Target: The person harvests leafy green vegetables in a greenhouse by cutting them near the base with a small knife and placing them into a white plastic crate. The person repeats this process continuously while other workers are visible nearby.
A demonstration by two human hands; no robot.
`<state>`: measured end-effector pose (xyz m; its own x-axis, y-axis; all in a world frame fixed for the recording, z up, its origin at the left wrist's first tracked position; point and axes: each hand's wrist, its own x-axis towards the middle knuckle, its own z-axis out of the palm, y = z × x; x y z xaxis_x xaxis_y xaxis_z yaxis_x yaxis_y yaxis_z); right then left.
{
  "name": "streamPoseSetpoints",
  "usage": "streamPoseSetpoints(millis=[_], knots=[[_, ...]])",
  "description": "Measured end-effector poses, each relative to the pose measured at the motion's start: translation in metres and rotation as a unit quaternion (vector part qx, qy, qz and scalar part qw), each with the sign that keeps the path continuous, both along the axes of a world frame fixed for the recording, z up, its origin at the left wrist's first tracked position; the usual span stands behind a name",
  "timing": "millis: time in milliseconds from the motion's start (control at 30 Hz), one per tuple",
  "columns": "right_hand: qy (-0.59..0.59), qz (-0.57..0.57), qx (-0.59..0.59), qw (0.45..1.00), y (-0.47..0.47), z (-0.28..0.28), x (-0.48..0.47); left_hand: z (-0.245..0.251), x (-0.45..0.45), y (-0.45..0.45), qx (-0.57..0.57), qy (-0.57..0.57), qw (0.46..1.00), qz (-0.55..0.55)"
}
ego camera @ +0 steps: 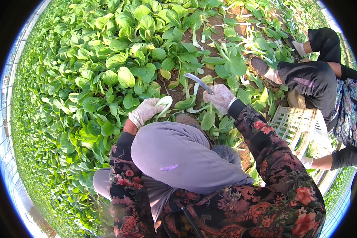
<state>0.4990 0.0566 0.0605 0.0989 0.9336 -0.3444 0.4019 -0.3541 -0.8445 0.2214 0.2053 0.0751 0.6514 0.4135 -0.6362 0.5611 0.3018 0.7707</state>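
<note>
My left hand (145, 112), in a thin translucent glove, grips a leafy green plant by its pale stalks (165, 102). Its leaves are mostly hidden by the hand and my knee. In my gloved right hand (219, 97) is a curved blade (198, 82), perhaps a sickle; the fist hides its handle. The blade points up and left, above bare soil strewn with loose leaves, and is apart from the plant in my left hand. Uncut leafy greens (126, 77) stand right beyond my left hand.
Another person (306, 80) squats at the right, a gloved hand (307, 162) beside a white plastic crate (294, 125) with greens in it. Cut leaves (236, 64) litter the soil at the upper right. My bent knee (166, 145) fills the space between my arms.
</note>
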Motion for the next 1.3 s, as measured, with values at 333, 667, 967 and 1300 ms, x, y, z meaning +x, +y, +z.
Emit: streamPoseSetpoints(millis=[333,667,967,1300], knots=[[0.169,-0.231,-0.075,0.955,-0.041,-0.083,0.008,0.003,0.102,0.001,0.582,0.023,0.771,-0.256],[0.111,-0.23,-0.084,0.963,-0.009,-0.113,0.0,-0.057,0.218,0.066,0.596,0.252,0.622,-0.441],[-0.077,-0.176,0.027,0.981,0.094,-0.101,0.012,-0.058,0.155,0.118,0.608,0.264,0.674,-0.328],[-0.157,-0.188,-0.037,0.969,0.13,-0.11,0.003,-0.072,0.129,0.11,0.569,0.218,0.756,-0.24]])
